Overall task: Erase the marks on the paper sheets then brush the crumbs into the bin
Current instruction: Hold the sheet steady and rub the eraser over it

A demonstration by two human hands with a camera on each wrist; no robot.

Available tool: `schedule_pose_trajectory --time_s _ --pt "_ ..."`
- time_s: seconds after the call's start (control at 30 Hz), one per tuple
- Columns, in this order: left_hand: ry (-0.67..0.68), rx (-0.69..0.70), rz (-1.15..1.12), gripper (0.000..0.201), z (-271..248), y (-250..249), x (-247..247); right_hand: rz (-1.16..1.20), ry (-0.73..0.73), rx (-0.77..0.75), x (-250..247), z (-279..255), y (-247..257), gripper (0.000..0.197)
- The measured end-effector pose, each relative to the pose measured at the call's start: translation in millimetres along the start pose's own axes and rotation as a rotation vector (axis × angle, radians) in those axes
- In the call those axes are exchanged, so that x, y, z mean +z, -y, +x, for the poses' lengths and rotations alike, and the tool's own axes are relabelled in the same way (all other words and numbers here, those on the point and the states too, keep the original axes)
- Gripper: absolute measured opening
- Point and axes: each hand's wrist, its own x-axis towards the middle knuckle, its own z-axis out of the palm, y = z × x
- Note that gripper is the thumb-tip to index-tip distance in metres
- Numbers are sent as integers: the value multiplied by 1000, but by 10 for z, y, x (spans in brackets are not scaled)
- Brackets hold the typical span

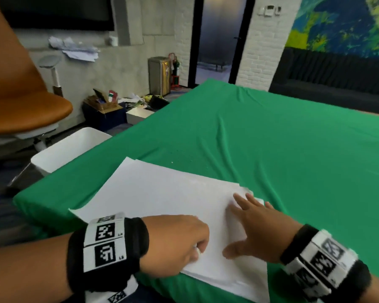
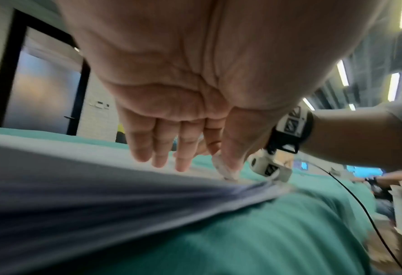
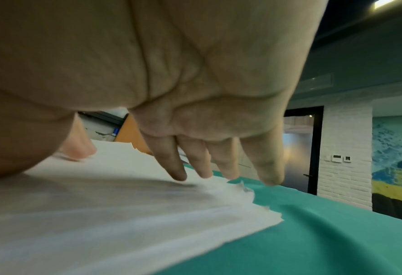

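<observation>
Left hand [image 1: 179, 243] sits low on the near edge of the paper sheets [image 1: 162, 193], its fingers [image 2: 183, 147] curled, thumb and forefinger pinching a small white eraser [image 2: 225, 167] whose tip touches the top sheet. Right hand [image 1: 256, 232] lies flat on the stack's right side, fingers [image 3: 171, 161] spread apart, straight, pressing the paper. Sheets lie slightly fanned on the green-covered tabletop [image 1: 293, 149]. Few pale crumbs [image 1: 179, 159] sit on the cloth just beyond the far paper edge. White bin [image 1: 53, 156] stands beside the tabletop's left edge. Orange chair [image 1: 20, 95] behind it.
</observation>
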Motion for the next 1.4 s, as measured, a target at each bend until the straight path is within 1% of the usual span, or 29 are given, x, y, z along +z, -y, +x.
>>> schedule_pose_trajectory --time_s 0.1,0.17,0.2,0.23,0.3,0.33,0.37,0.47,0.5,0.53,0.6,0.63,0.67,0.7,0.73,0.77,0.8,0.83,0.9,0.93,0.97,1.03,1.07,1.13,1.2,1.23,1.27,1.3,1.4 --pt "-105 -148 -195 3 -89 153 -65 70 -214 -131 -76 -97 47 92" --pt "-105 -215 -360 13 -174 251 -93 308 -307 -213 -170 -129 63 52" --pt "-70 -209 -380 13 -212 275 -69 513 -257 -249 -213 -129 74 32" --pt "-28 -185 -355 9 -253 280 -23 738 -133 -293 -243 -112 83 21" --pt "0 -125 -323 7 -288 306 113 1129 266 -422 -251 -71 132 13" --pt "-10 -110 -346 9 -289 326 157 1236 457 -474 -207 -39 140 14" --pt "-36 -108 -376 10 -291 353 172 1277 566 -498 -133 12 132 18" --pt "-88 -117 -465 15 -309 427 90 1379 595 -387 27 273 58 31" --pt "-86 -120 -480 16 -312 455 69 1425 572 -287 9 373 9 35" --pt "-81 -120 -484 16 -315 470 57 1492 468 -134 -32 493 -79 38" --pt "-79 -112 -483 14 -309 497 72 1617 100 140 -136 720 -385 43" --pt "-80 -105 -482 14 -300 515 91 1650 -112 228 -226 781 -508 38" --pt "-83 -100 -484 14 -293 520 105 1651 -302 263 -322 808 -577 25" --pt "-84 -98 -486 13 -291 514 111 1649 -390 240 -380 798 -599 15" --pt "-84 -99 -489 12 -289 509 109 1663 -386 189 -407 749 -561 12" --pt "-86 -103 -493 12 -290 506 103 1679 -303 104 -396 680 -478 14" --pt "-87 -107 -497 12 -291 507 93 1696 -147 1 -354 599 -374 27" --pt "-84 -109 -502 12 -292 515 84 1688 68 -93 -285 509 -263 41" --pt "-75 -107 -516 15 -287 537 81 1534 428 -245 -131 337 -50 44" --pt "-76 -102 -520 16 -285 547 81 1443 512 -323 -57 299 -6 40" --pt "-80 -96 -521 16 -283 552 84 1386 504 -342 4 311 -8 39" --pt "-96 -94 -518 16 -285 552 98 1432 537 -286 -7 404 -38 45" --pt "-106 -96 -515 15 -283 552 106 1538 444 -156 -22 483 -104 50" --pt "-120 -103 -512 14 -279 547 120 1616 22 118 -69 659 -325 41" --pt "-127 -98 -511 14 -273 547 126 1359 -426 226 -198 680 -476 18" --pt "-131 -95 -516 14 -273 550 131 1271 -511 213 -258 640 -520 15" --pt "-135 -95 -526 15 -275 555 131 1242 -532 169 -290 590 -532 15" --pt "-138 -96 -539 15 -274 563 134 1189 -473 91 -306 501 -498 17" --pt "-145 -102 -607 14 -258 587 146 720 -98 -186 -263 177 -291 53"
